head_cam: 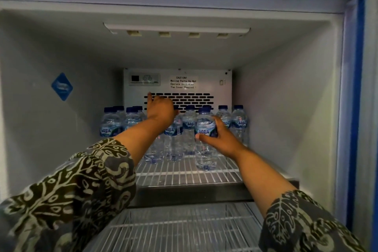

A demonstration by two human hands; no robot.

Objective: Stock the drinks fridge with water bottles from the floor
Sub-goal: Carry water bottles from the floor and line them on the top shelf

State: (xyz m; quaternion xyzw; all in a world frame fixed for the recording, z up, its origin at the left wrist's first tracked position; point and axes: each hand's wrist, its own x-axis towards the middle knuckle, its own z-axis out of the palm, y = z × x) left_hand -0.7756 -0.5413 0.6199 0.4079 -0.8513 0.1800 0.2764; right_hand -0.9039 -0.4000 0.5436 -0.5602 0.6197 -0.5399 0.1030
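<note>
clear ribbed plastic bottle (204, 127) in right hand (223, 139), wire shelf (184, 176) beneath.

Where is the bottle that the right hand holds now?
Head view: the bottle stands on the upper wire shelf, right of centre, before the bottle row, in the right hand.

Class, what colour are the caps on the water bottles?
The caps are dark blue; head view.
</note>
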